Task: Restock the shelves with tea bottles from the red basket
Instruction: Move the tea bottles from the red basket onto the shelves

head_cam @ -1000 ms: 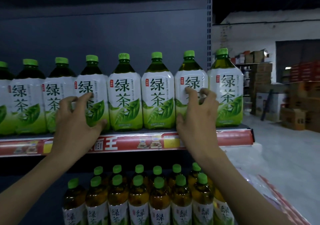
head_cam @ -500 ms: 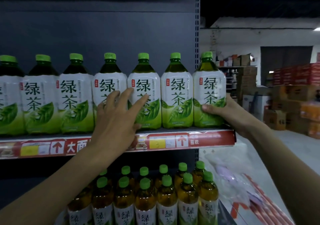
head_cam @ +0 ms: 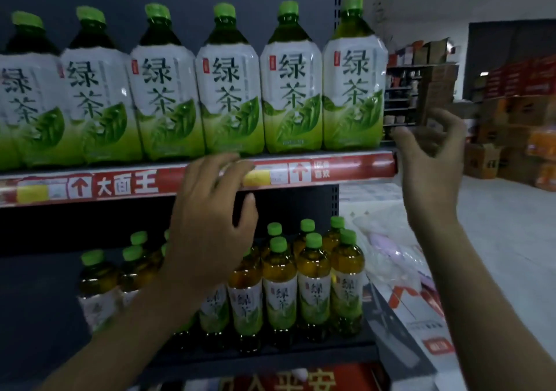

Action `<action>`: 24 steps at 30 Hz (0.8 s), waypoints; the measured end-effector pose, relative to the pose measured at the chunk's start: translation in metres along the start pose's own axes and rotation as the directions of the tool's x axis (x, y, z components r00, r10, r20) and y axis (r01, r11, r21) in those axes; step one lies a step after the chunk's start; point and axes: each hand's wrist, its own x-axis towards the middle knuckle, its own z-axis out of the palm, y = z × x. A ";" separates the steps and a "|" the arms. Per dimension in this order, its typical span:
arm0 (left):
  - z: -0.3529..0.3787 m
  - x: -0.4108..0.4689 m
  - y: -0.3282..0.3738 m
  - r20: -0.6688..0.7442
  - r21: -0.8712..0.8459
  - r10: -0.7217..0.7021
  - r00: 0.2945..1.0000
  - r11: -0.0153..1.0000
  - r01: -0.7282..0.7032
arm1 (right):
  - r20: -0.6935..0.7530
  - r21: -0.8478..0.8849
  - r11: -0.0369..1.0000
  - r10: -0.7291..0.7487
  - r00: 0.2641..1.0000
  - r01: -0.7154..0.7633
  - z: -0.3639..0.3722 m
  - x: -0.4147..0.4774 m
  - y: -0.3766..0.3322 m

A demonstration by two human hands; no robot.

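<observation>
Several large green tea bottles (head_cam: 230, 95) with green caps stand in a row on the upper shelf (head_cam: 346, 169), whose edge carries a red strip. On the lower shelf stand several smaller tea bottles (head_cam: 313, 282) with amber liquid. My left hand (head_cam: 207, 228) hovers in front of the red strip, fingers spread, holding nothing. My right hand (head_cam: 430, 168) is off the shelf's right end, just right of the last large bottle (head_cam: 353, 83), fingers curled apart and empty. The red basket is out of view.
Right of the shelf unit, plastic-wrapped packs (head_cam: 400, 258) lie low on a red and white display (head_cam: 415, 300). Stacked cardboard boxes (head_cam: 511, 138) stand at the far right on a grey floor (head_cam: 505, 225).
Both hands have come off the large bottles: the left dropped from the labels to the shelf's edge, the right let go of the end bottle and pulled away to the right.
</observation>
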 end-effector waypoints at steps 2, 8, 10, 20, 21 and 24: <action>0.018 -0.043 0.016 0.019 -0.158 -0.094 0.995 0.983 0.096 | -0.072 0.032 0.999 0.032 0.997 -0.029 -0.016 -0.038 0.030; 0.108 -0.163 0.052 0.406 -0.278 -0.524 0.749 0.710 0.647 | 0.297 -0.124 0.890 0.455 0.840 -0.439 -0.052 -0.155 0.173; 0.129 -0.179 0.057 0.455 -0.227 -0.554 0.697 0.685 0.693 | 0.316 -0.217 0.844 0.535 0.783 -0.490 -0.055 -0.186 0.202; 0.186 -0.211 0.068 0.384 -0.067 -0.602 0.700 0.738 0.671 | 0.500 -0.471 0.874 0.374 0.781 -0.117 -0.054 -0.169 0.223; 0.188 -0.210 0.068 0.355 -0.075 -0.602 0.716 0.745 0.663 | 0.501 -0.478 0.872 0.373 0.781 -0.110 -0.053 -0.168 0.224; 0.193 -0.210 0.066 0.315 -0.078 -0.583 0.749 0.770 0.633 | 0.516 -0.494 0.866 0.366 0.774 -0.080 -0.053 -0.164 0.229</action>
